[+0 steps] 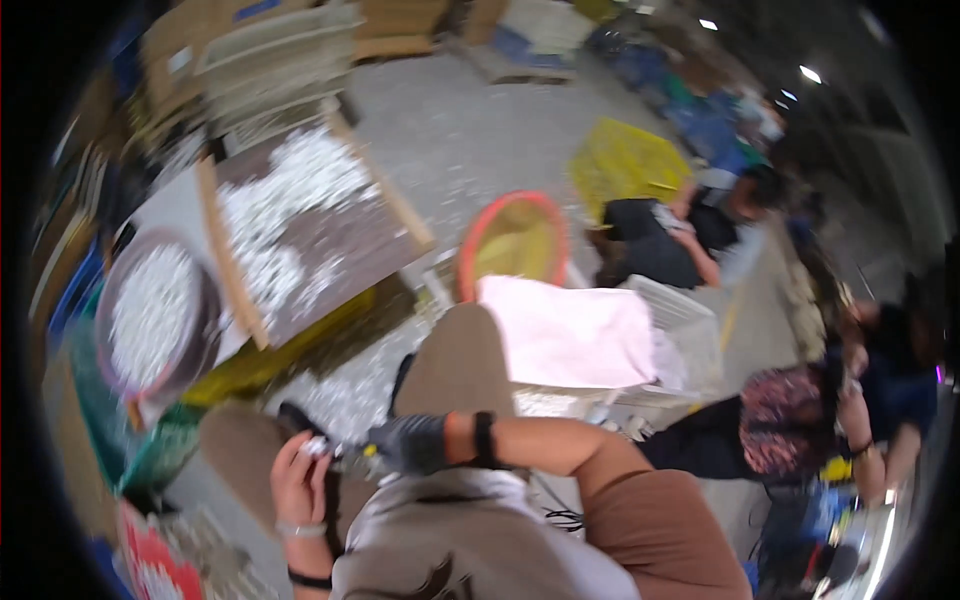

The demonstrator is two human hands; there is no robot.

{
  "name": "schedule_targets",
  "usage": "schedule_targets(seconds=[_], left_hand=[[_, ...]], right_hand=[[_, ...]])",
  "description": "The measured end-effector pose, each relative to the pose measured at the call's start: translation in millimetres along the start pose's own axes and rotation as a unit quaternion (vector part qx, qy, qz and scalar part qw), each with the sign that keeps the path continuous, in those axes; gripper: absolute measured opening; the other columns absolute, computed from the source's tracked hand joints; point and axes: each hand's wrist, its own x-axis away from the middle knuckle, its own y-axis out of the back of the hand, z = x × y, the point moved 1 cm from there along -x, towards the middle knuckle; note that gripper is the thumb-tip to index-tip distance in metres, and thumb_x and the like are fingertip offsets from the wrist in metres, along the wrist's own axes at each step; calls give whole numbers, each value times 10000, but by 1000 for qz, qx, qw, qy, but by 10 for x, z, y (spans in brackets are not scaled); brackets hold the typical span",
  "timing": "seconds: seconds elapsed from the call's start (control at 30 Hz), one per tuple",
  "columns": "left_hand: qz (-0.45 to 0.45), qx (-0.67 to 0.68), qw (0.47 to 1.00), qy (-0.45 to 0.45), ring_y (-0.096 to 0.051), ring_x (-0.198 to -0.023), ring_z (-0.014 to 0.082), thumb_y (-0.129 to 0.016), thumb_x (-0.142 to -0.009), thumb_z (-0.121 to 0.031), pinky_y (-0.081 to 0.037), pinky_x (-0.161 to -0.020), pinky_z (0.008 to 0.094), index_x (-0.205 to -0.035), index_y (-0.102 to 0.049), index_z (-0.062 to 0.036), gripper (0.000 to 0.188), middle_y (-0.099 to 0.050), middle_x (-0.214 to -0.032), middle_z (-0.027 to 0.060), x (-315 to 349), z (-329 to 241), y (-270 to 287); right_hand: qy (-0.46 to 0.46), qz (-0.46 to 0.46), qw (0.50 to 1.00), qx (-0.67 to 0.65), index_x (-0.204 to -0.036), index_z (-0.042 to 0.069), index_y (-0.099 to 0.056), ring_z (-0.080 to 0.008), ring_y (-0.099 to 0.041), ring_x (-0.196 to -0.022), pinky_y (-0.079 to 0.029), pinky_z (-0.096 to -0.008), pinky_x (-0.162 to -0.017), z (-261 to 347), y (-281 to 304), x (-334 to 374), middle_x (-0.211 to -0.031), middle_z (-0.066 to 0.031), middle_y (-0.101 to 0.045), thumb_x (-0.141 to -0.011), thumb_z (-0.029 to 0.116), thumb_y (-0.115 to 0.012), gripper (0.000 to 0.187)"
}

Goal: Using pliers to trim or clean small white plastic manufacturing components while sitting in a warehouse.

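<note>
My left hand (298,482) is closed in a pinch on a small shiny white piece (316,446), over my left thigh. My right hand (410,446), in what looks like a dark grey glove, is closed close beside it, pointing toward the piece. A dark object with a yellow spot (371,450) shows at its fingers; blur hides its kind. To the left, a round tub (205,330) is heaped with similar small white pieces (155,315). More white pieces (300,180) lie spread on a brown board (330,245) with wooden side rails.
Ahead stands an orange-rimmed round basin (465,240), beside a pink cloth (570,335) over a white crate (690,325). A yellow crate (625,165) and a seated person (660,240) are beyond. Another person (800,420) is at the right. White bits litter the floor (345,400).
</note>
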Motion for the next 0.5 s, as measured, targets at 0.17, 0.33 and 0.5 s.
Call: schedule_targets(seconds=[0.17, 0.33, 0.5], left_hand=[[16, -10, 1000, 2, -593, -815, 148, -518, -892, -40, -546, -749, 264, -1122, -525, 45, 245, -595, -936, 103, -184, 88, 160], [26, -38, 999, 14, -574, -792, 132, -528, -897, -90, -534, -728, 242, -1144, -511, 25, 273, -575, -933, 72, -152, 138, 81], [3, -41, 999, 16, -585, -784, 135, -525, -898, -84, -547, -701, 240, -1141, -509, 28, 269, -582, -938, 79, -105, 136, 55]], right_hand=[[-155, 124, 974, 108, -970, -8, -545, -384, -616, -791, -474, -450, -689, 166, 153, -92, -813, -225, -615, -707, 104, -588, 290], [-140, 99, 979, 106, -975, -23, -537, -386, -614, -771, -473, -456, -671, 149, 138, 47, -785, -222, -611, -715, 104, -565, 291], [-162, 112, 976, 97, -1010, 14, -577, -379, -624, -821, -472, -457, -688, 134, 117, 15, -851, -213, -636, -706, 169, -602, 341]])
